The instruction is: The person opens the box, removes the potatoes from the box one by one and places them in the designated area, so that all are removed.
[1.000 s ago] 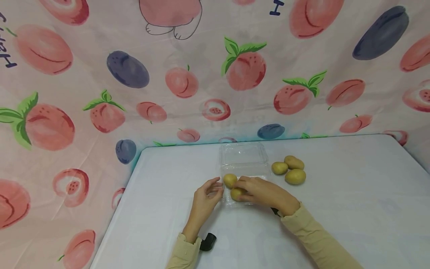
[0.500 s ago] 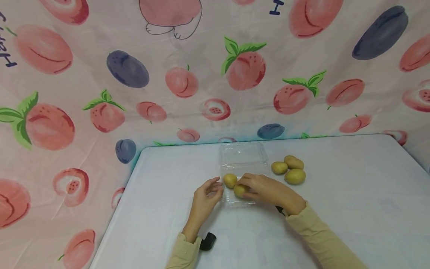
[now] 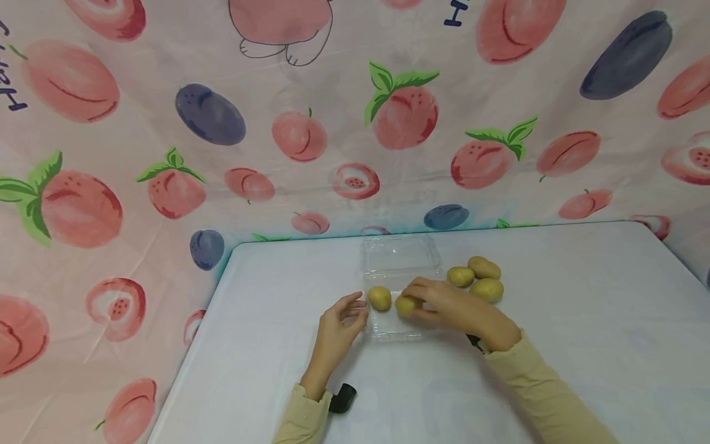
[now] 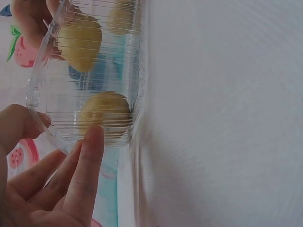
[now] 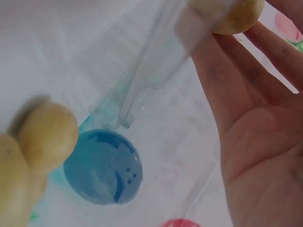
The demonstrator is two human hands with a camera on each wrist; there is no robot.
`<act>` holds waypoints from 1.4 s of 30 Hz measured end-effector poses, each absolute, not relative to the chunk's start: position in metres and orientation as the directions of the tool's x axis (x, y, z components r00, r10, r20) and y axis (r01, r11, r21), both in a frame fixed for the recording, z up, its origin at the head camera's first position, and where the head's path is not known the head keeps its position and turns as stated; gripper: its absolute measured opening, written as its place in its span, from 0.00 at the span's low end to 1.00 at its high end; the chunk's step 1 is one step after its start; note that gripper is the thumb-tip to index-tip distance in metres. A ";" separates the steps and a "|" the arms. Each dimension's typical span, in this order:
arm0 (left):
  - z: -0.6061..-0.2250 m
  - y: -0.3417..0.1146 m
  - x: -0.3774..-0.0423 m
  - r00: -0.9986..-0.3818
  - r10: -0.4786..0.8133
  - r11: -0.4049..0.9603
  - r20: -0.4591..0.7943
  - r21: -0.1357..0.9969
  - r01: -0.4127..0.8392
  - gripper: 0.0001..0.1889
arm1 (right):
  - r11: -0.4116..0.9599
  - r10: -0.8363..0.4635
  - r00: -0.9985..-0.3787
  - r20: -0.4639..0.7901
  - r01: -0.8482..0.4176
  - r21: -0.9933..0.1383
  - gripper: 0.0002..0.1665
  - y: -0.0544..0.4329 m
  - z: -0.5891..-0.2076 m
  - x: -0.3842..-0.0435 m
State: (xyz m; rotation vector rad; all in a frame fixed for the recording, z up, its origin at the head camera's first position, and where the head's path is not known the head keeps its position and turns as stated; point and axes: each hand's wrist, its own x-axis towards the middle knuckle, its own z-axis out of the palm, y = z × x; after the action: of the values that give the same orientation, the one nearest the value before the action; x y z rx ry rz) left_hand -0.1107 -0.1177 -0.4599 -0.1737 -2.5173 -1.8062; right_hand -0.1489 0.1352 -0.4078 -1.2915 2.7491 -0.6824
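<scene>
A clear plastic clamshell box (image 3: 388, 332) lies on the table with its lid (image 3: 400, 254) folded back. My left hand (image 3: 339, 324) pinches the box's left rim, thumb over the edge and fingers against the ribbed outer wall (image 4: 57, 99). One potato (image 3: 379, 298) rests in the box's back left corner, beside that hand. With thumb and fingers my right hand (image 3: 452, 306) holds a second potato (image 3: 407, 306) over the box, to the right of the first. In the right wrist view, the box wall partly covers the held potato (image 5: 241, 16).
Three more potatoes (image 3: 488, 290) sit close together on the white table (image 3: 582, 320), right of the box. Behind the table hangs a fruit-printed cloth (image 3: 355, 92). A black device (image 3: 342, 398) is worn at the left wrist.
My right hand has moved rightward and slightly back with its potato, away from the potato at the left. My left hand has stayed at the box rim.
</scene>
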 end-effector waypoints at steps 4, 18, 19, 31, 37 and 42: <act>-0.460 -0.118 -0.111 -0.993 0.069 0.319 0.096 0.941 0.113 0.21 | 0.576 -0.725 -0.670 0.160 -0.717 -0.392 0.17 0.141 -0.406 -0.149; -0.461 -0.118 -0.111 -0.992 0.068 0.313 0.102 0.942 0.119 0.21 | 0.602 -0.693 -0.692 0.202 -0.710 -0.364 0.16 0.159 -0.402 -0.150; -0.461 -0.118 -0.111 -0.992 0.068 0.315 0.103 0.942 0.119 0.21 | 0.602 -0.693 -0.691 0.208 -0.712 -0.361 0.16 0.161 -0.401 -0.150; -0.460 -0.117 -0.110 -0.993 0.068 0.319 0.101 0.940 0.118 0.21 | 0.635 -0.652 -0.721 0.233 -0.688 -0.353 0.17 0.173 -0.395 -0.147; -0.459 -0.117 -0.110 -0.992 0.067 0.323 0.103 0.939 0.120 0.21 | 0.636 -0.645 -0.729 0.230 -0.678 -0.367 0.18 0.178 -0.394 -0.148; -0.459 -0.117 -0.110 -0.992 0.067 0.326 0.107 0.938 0.123 0.21 | 0.636 -0.636 -0.733 0.242 -0.675 -0.373 0.18 0.184 -0.393 -0.149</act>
State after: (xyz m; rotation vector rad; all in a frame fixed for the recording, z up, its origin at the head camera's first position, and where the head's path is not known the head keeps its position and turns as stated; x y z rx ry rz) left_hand -0.1098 -0.1172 -0.4587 -0.1802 -2.5180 -1.7877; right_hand -0.1486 0.1840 -0.3926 -1.1731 2.9203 -0.7251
